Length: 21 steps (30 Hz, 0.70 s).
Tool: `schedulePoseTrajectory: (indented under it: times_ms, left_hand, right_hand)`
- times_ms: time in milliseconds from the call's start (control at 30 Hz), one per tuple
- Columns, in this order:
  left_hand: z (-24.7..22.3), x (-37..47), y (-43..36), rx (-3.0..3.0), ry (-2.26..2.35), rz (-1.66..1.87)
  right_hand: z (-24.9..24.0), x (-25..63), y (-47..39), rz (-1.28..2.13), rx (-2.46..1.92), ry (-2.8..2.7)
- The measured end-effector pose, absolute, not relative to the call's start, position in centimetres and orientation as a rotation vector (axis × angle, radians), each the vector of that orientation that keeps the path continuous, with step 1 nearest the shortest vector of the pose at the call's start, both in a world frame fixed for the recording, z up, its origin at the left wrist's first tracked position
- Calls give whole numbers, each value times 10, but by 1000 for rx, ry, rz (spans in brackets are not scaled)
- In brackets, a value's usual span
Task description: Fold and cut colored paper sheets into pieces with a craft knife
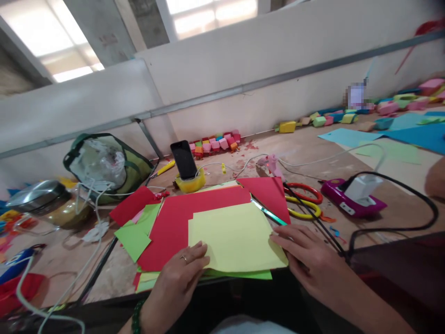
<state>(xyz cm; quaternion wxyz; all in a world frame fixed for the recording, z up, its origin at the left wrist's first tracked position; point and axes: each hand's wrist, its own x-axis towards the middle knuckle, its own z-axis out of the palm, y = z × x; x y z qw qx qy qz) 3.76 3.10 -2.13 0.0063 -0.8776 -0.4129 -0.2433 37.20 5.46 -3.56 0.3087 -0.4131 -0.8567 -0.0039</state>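
Pale yellow paper [236, 236] lies over a large red sheet [167, 236], with green paper edges under them at the table's front. My left hand [184, 273] rests on the yellow paper's lower left corner, its fingers together and a ring on one. At the right edge of the yellow paper, my right hand [302, 250] has its fingertips on the sheet, the thumb side hidden. A shiny teal strip [267, 212] runs from the top of the yellow paper toward my right fingers. Red-handled and yellow-handled scissors [304, 211] lie beyond my right hand.
A phone [184, 159] stands in a yellow tape holder [190, 182]. Purple power strip [351, 199] and black cable sit at right. Green bag [139, 167], glass jar [45, 204] and white cables are at left. Colourful paper blocks [215, 143] line the wall.
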Motion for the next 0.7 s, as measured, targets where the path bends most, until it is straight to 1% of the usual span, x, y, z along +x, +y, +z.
schedulePoseTrajectory:
  times_ms: [167,333,433,500,600,700]
  left_hand:
    - [-16,42,31,-2729,-1558,-904]
    - [-18,28,31,-2589,-1726,-938]
    - [-19,9,35,-2535,-1696,-865]
    - [-14,-3,39,-2530,-1699,-738]
    - [5,-9,41,-2547,-1789,-552]
    - [23,5,43,-2777,-1784,-554]
  right_hand:
    - [-36,376,58,46,-1013,-2258]
    - [-35,366,64,32,-888,-2184]
    - [-28,352,68,-28,-858,-2124]
    - [-22,339,69,-53,-856,-2097]
    - [-13,314,70,-36,-824,-2100]
    - [-6,285,69,13,-746,-2130]
